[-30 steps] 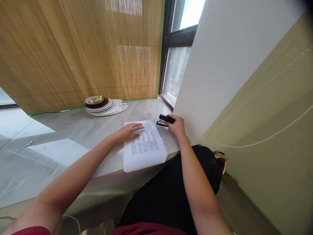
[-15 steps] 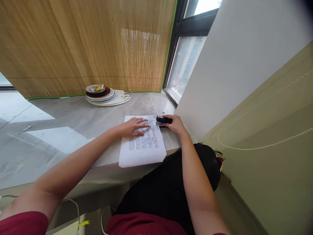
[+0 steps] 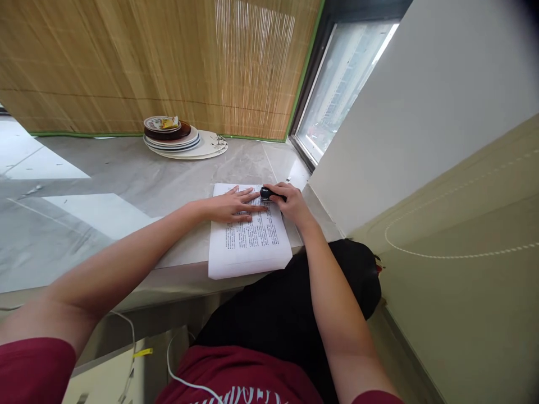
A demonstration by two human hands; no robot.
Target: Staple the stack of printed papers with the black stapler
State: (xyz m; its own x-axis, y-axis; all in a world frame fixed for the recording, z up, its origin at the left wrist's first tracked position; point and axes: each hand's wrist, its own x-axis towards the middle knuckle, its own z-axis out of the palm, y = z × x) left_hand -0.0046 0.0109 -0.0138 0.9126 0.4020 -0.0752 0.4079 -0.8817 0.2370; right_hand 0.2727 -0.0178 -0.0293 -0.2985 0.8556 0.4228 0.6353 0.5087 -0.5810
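Right hand [image 3: 293,205] clamps black stapler [image 3: 273,194] at far right corner of printed paper [image 3: 250,259]; left hand [image 3: 233,206] lies on paper, fingers spread; stacked plates [image 3: 173,134] beyond, leftward.

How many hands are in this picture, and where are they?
2. The left hand lies spread on the printed paper; the right hand holds the black stapler at the paper's far right corner. I see no others.
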